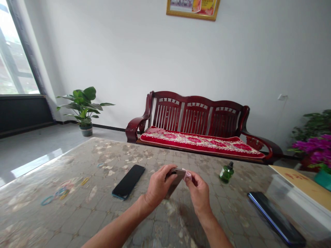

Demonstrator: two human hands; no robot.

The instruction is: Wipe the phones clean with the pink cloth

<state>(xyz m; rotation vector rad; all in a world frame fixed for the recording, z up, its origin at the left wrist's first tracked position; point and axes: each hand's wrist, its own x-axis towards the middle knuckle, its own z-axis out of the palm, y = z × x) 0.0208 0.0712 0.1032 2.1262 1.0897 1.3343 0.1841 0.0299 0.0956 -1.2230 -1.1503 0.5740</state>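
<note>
My left hand [160,182] is closed round a smartphone [176,181], held tilted above the patterned tablecloth with its back and camera toward me. Between the fingertips of my right hand [198,189] is a small pinkish-white cloth [188,175], pressed at the phone's upper right edge. Left of my hands, a second phone [128,181] lies with its dark screen up. A green bottle [227,172] with a black cap stands to the right of my right hand.
Several coloured rubber bands [62,193] lie on the table [103,220] at the left. At the right are another phone [275,218] and a clear box [292,196] with a tan top. Beyond the table stands a wooden bench [195,119]; a potted plant [85,108] is at the back left.
</note>
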